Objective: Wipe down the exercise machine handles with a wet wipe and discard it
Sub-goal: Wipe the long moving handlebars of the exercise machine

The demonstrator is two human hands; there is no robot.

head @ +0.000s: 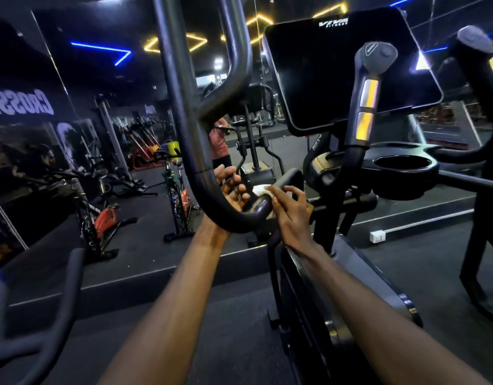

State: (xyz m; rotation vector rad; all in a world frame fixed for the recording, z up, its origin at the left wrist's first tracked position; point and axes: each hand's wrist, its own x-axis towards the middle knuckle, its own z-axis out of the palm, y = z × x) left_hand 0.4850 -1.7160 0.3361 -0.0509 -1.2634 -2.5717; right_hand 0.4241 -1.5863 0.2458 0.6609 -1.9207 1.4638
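Observation:
A black curved handle bar (212, 195) of the exercise machine loops down in front of me and bends up to the right. My right hand (291, 209) presses a white wet wipe (260, 189) against the bar where it rises, fingers wrapped over it. Behind the bend of the same bar is my left hand (231, 187), palm facing me and fingers spread; the bar hides part of it. A second upright handle (364, 107) with shiny metal sensor strips stands to the right, untouched.
The machine's dark console screen (348, 70) and a cup holder (403, 168) sit right of the handles. A mirror wall (101, 134) ahead reflects spin bikes. Another machine's bar (62, 301) curves at lower left. A small white box (377, 236) lies on the floor.

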